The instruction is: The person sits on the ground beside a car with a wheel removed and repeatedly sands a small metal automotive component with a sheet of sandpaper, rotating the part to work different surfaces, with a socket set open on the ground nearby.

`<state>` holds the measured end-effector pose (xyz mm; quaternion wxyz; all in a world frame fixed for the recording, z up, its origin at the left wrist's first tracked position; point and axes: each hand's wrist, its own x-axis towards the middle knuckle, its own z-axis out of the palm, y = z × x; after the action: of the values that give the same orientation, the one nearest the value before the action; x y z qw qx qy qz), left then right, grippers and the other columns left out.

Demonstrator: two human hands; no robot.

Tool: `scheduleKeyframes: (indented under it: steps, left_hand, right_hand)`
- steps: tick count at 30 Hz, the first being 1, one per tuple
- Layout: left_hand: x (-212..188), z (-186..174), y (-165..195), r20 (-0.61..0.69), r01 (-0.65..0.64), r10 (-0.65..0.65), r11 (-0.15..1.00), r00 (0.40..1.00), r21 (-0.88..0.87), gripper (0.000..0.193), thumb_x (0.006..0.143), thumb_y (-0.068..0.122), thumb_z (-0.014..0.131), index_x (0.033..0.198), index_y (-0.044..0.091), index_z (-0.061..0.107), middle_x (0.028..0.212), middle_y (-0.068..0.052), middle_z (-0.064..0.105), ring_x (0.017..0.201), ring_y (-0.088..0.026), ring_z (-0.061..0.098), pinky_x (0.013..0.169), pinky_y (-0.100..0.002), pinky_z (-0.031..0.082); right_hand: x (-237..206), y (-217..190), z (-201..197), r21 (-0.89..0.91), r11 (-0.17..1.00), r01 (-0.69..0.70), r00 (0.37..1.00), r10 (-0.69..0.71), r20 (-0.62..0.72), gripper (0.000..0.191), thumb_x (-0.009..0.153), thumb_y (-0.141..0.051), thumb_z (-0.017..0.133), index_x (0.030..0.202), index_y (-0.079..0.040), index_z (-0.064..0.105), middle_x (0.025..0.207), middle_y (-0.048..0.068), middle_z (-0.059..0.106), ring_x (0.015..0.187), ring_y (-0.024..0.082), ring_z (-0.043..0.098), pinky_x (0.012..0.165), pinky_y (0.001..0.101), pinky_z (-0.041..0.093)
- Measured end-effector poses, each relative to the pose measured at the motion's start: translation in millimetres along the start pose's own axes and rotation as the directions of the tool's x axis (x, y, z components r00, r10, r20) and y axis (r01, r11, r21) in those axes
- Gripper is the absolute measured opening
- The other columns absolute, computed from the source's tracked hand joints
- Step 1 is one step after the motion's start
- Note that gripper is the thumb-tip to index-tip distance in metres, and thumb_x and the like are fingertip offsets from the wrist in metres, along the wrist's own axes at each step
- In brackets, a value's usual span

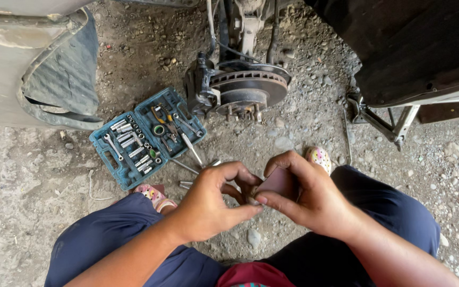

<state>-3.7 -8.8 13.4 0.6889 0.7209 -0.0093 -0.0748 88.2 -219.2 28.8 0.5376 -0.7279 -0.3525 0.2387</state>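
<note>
Upper right of the frame: dark car body (pixel 415 48) raised on a scissor jack (pixel 383 125). Upper left: a grey body panel (pixel 17 64) resting on gravel ground (pixel 38 175). Upper centre: exposed brake disc (pixel 251 87) with caliper (pixel 197 87) at its left edge. Left of centre: open blue socket case (pixel 147 137) holding sockets and wrenches, with loose metal tools (pixel 192 151) just beside it. Lower centre: left hand (pixel 208 204) and right hand (pixel 306 196) meet over the knees, both sets of fingertips pinching a small flat brownish pad (pixel 278 183), largely hidden by the right hand's fingers.
</note>
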Motion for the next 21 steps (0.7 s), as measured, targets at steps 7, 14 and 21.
scheduleKeyframes:
  steps: [7,14,21]
  left_hand:
    - [-4.4,-10.3,3.1,-0.055,0.020,-0.023,0.998,0.998,-0.054,0.031,0.077,0.007,0.084,0.104,0.005,0.069,0.100,-0.001,0.073,0.089,-0.008,0.072,0.080,-0.026,0.062]
    - [-2.2,2.3,1.0,0.045,0.016,-0.014,1.000,0.999,-0.026,0.028,0.080,0.008,0.084,0.103,0.005,0.069,0.098,-0.002,0.073,0.088,-0.009,0.071,0.080,-0.027,0.061]
    - [-2.5,2.4,0.3,-0.015,0.010,-0.011,1.000,1.000,-0.023,0.031,0.077,0.009,0.084,0.103,0.004,0.068,0.096,-0.001,0.071,0.085,-0.008,0.070,0.077,-0.027,0.062]
  right_hand:
    - [-5.8,-1.7,-8.1,-0.046,0.999,-0.005,0.991,-0.002,-0.137,0.039,0.083,-0.010,0.084,0.110,-0.004,0.056,0.097,0.005,0.067,0.082,0.011,0.066,0.066,0.0255,0.055]
    - [-5.8,5.4,1.8,-0.177,0.983,-0.054,0.990,0.030,-0.135,0.042,0.083,-0.016,0.090,0.110,-0.007,0.061,0.087,0.004,0.071,0.071,0.011,0.068,0.060,0.0247,0.054]
    - [-4.9,4.0,-1.6,-0.152,0.980,0.132,0.986,-0.144,-0.077,0.040,0.081,-0.013,0.087,0.106,-0.004,0.057,0.096,0.006,0.071,0.080,0.010,0.069,0.063,0.0241,0.056]
